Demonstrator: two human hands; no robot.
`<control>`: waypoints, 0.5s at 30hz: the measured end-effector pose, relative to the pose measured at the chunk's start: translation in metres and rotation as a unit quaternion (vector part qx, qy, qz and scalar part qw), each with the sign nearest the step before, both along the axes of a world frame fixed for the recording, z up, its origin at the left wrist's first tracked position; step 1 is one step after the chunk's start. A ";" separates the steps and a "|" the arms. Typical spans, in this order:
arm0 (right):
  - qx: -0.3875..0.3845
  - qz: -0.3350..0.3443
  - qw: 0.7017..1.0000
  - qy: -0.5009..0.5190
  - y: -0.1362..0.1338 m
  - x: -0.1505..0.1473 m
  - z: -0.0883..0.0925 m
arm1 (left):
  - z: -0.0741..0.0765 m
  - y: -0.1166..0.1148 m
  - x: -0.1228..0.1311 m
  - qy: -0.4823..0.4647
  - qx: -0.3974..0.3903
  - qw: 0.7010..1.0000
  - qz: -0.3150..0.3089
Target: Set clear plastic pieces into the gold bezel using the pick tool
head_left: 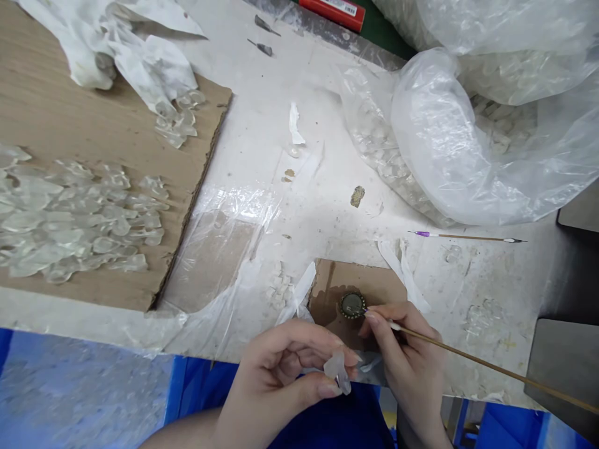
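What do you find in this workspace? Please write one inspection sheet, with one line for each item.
Surface: white-stained work table, partly under clear plastic film.
Job's things: left hand pinches a clear chip; right hand holds a thin wooden stick beside a round bronze-rimmed bezel on a brown cardboard scrap.
Clutter: cardboard sheet with many clear chips; bulging plastic bag; purple-banded stick.
Grippers: two bare hands, as above.
Cables: nothing seen.
Surroundings: red box beyond the table; blue cloth below its near edge.
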State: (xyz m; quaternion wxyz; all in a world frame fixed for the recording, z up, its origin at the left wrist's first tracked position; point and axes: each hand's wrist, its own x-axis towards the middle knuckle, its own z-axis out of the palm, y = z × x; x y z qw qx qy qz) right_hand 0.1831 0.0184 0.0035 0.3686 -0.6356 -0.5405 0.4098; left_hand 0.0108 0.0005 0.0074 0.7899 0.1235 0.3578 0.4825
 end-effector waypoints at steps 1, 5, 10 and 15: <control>-0.006 -0.022 0.999 0.032 -0.001 -0.001 0.001 | 0.000 -0.001 -0.001 0.004 0.000 1.000 -0.004; -0.059 -0.101 0.962 0.247 -0.004 -0.010 0.010 | -0.001 -0.001 -0.001 0.009 0.001 1.000 0.007; -0.142 -0.034 0.894 0.424 -0.006 -0.024 0.021 | -0.002 -0.004 -0.001 0.008 0.007 1.000 -0.018; -0.220 -0.060 0.878 0.421 -0.010 -0.027 0.028 | -0.003 -0.007 -0.002 0.027 0.010 0.999 -0.031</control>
